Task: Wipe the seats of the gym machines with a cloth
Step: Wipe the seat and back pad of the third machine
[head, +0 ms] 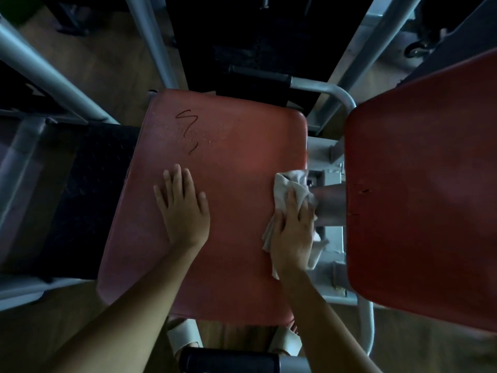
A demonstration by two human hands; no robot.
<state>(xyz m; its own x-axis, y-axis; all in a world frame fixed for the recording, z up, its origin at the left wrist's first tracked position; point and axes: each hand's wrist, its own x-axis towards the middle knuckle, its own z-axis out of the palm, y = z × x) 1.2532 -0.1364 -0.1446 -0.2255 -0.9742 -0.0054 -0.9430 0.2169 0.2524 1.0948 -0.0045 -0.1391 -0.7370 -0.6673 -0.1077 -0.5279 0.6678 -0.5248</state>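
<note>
Head view: cloth point(285, 184) under right hand point(291, 230), at seat point(228, 146) edge.

Red seat point(228, 184), dark scribble point(188, 130); white cloth point(290, 189)

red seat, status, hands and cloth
Left hand flat on red seat. Right hand presses cloth at its right edge. Dark scribble far left, uncovered. Second red pad close on right.

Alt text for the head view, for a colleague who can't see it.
The right hand presses a white cloth at the right edge of the red seat; the left hand lies flat on it. A dark squiggle marks its far left part.
</note>
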